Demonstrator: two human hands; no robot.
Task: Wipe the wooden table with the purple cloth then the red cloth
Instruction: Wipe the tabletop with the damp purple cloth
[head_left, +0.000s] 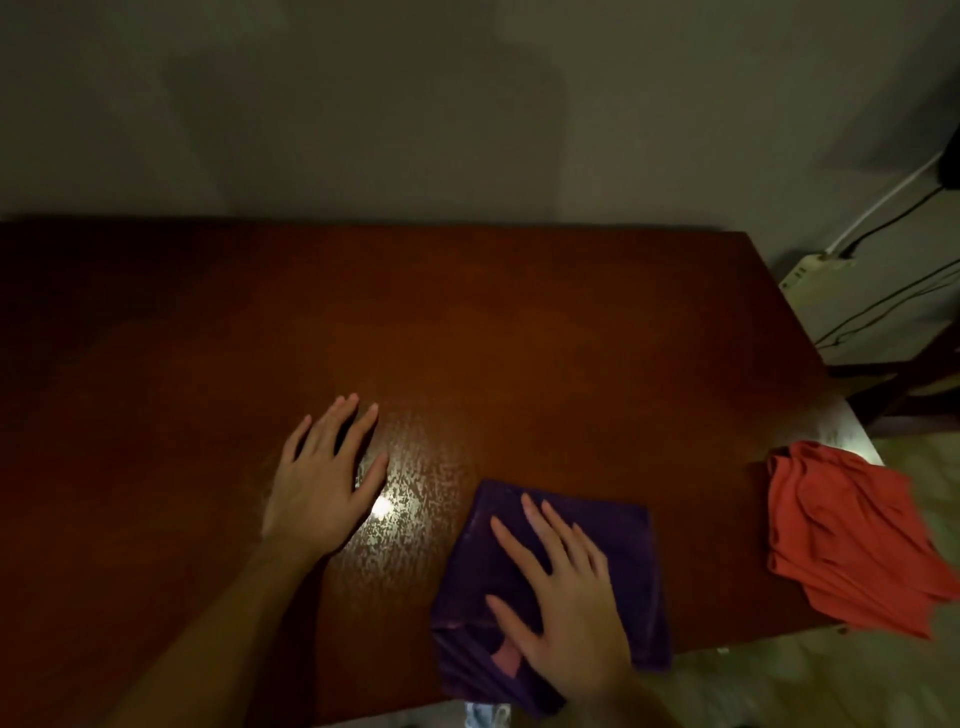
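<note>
A: L to R? Left hand flat on bare desk, fingers spread, holding nothing.
B: Right hand pressed open on purple cloth, near front edge, no pinch.
A: Red cloth?
B: Untouched, right edge. Prob. mid purple pass; red pass left.

I count two cloths on the one table: one purple cloth under my right hand and one red cloth at the right-hand corner. Two hands are in view, mine, the left hand flat with five fingers spread on the bare wood, the right likewise flat. Beyond the table's far right corner I note one white power strip and at least two cables, one white and one black.
</note>
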